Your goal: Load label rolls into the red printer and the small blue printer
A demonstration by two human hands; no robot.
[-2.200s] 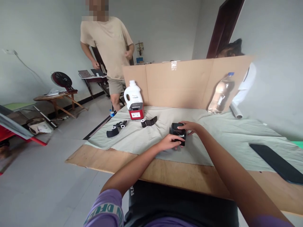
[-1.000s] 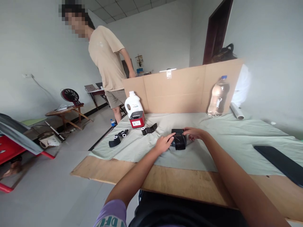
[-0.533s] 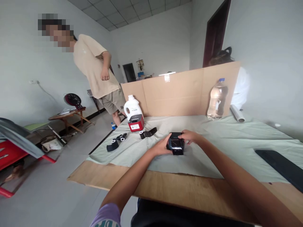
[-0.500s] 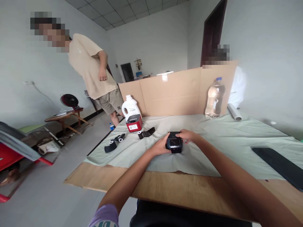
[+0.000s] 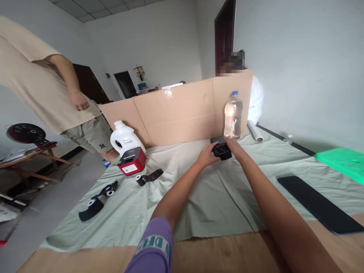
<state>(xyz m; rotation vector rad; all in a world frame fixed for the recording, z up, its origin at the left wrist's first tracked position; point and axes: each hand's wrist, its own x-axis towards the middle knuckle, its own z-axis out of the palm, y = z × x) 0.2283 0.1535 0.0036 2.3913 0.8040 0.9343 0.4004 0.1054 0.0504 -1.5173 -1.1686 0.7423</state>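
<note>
A small, glossy black box-shaped device [image 5: 222, 152] rests near the far side of the green cloth, close to the cardboard. My left hand [image 5: 207, 156] grips its left side, thumb near the top and fingers along the lower edge. At its right side is my right hand [image 5: 233, 147], its fingers closed against the device and partly hidden behind it. Just beyond stands an upright clear bottle [image 5: 233, 117] with a blue cap. Left of my hands, a roll of black tape or ribbon [image 5: 148, 177] lies partly unwound on the cloth.
A red and black printer-like box [image 5: 132, 162] stands before a white jug [image 5: 125, 137]. More black rolls [image 5: 98, 203] lie at left. A cardboard panel [image 5: 176, 113] borders the back. A dark slab [image 5: 318, 203] and a green object [image 5: 341, 161] are at right. Another person [image 5: 48, 83] stands left.
Both hands have carried or slid the black device farther from me, toward the cardboard and the bottle. My view has swung right, and the standing person is nearer the left edge.
</note>
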